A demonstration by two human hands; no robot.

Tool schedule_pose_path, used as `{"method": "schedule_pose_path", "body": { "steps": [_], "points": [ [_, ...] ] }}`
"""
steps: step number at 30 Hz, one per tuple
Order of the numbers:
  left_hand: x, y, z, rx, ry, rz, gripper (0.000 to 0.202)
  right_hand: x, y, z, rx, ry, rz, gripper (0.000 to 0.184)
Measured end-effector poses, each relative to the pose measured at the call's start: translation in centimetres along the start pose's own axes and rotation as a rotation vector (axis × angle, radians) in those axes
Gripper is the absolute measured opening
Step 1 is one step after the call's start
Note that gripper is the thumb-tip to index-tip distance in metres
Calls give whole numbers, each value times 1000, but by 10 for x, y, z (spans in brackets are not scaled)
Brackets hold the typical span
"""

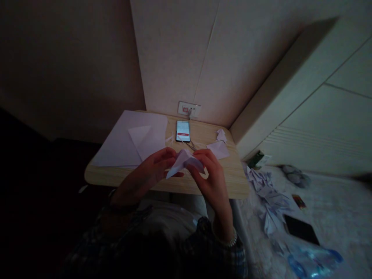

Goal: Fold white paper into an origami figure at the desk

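A folded piece of white paper point(183, 159) is held up between my hands above the front part of the small wooden table point(162, 185). My right hand point(211, 174) pinches its right side between thumb and fingers. On the other side, my left hand point(154, 168) has its fingers curled at the paper's left edge. Just behind the paper lie scissors point(192, 146), partly hidden. A lit phone point(183, 131) rests farther back. To the right are a folded paper square point(218, 149) and a small folded paper figure point(221, 135).
Large white sheets point(116, 143) with a folded paper piece point(141, 138) on top cover the table's left. A wall socket point(189, 109) holds a plug. On the bed point(343, 205) at right lie several folded papers point(269, 193), a dark tablet-like object point(301, 229) and a clear plastic bag point(315, 263).
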State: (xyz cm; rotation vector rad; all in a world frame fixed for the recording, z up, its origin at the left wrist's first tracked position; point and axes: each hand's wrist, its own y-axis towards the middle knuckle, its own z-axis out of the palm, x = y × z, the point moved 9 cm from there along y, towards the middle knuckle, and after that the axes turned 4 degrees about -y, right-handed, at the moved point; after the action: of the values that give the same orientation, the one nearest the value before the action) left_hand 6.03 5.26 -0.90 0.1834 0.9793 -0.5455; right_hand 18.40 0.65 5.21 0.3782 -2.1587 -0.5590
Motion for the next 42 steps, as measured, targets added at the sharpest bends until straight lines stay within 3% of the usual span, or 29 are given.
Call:
{"method": "schedule_pose_path", "body": {
  "steps": [5, 11, 19, 27, 35, 38, 42],
  "points": [
    [-3, -2, -2, -71, 60, 10, 29, 2, -1, 1, -13, -7, -23, 12],
    [-15, -1, -14, -252, 168, 153, 49, 3, -1, 7, 21, -37, -25, 14],
    [-24, -2, -1, -189, 368, 218, 43, 11, -3, 4, 5, -65, -83, 42],
    [-28, -11, 11, -152, 332, 204, 31, 17, -5, 0, -26, -10, -153, 41],
    [-28, -11, 24, 17, 362, 249, 25, 5, -3, -3, -94, 138, 16, 39],
    [-32, -15, 26, -3, 436, 260, 19, 0, -3, 0, -81, 160, 70, 30],
    [-36, -20, 25, -75, 527, 272, 18, 5, -2, -3, -89, 102, 40, 25]
  ]
}}
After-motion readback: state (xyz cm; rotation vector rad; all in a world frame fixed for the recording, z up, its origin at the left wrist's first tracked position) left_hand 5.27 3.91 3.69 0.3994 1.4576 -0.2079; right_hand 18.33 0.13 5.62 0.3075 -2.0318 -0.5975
